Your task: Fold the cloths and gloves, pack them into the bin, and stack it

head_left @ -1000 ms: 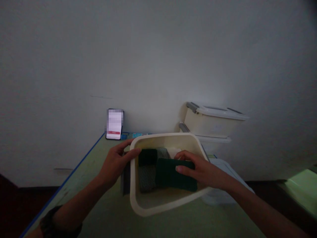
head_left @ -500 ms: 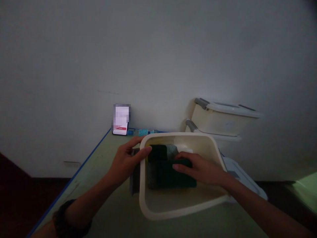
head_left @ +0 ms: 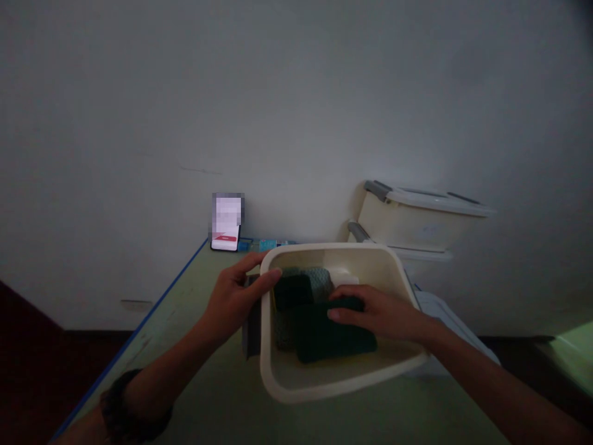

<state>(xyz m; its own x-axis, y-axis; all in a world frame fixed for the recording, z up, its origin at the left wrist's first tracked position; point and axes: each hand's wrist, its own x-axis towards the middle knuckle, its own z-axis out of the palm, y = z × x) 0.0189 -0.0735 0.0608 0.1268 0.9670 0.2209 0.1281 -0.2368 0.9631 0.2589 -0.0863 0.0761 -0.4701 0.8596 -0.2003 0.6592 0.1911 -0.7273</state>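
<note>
A cream plastic storage box [head_left: 319, 392] stands without a lid on the table, tilted slightly, a grey latch [head_left: 252, 324] at its left side. My left hand [head_left: 236, 296] clasps the left rim, thumb inside and fingers outside. Inside the box, my right hand [head_left: 375, 312] grips the upper edge of a large dark green scouring pad [head_left: 336, 340]. A smaller dark green pad [head_left: 294, 292] lies behind it on the left. Grey-green textured sponges [head_left: 319, 281] show at the back, partly covered. Something white [head_left: 347, 280] is half hidden behind my right fingers.
A lit phone [head_left: 226, 222] leans on the wall at the table's back left corner. Beside it lies a plastic bottle with a blue label [head_left: 269, 246]. Two lidded boxes [head_left: 412, 222] are stacked at the back right. A white lid [head_left: 445, 309] rests right of the open box.
The large green pad has shifted slightly right and toward me in my right hand. The smaller pad has slipped lower, uncovering more textured sponge. My left hand keeps its hold on the rim.
</note>
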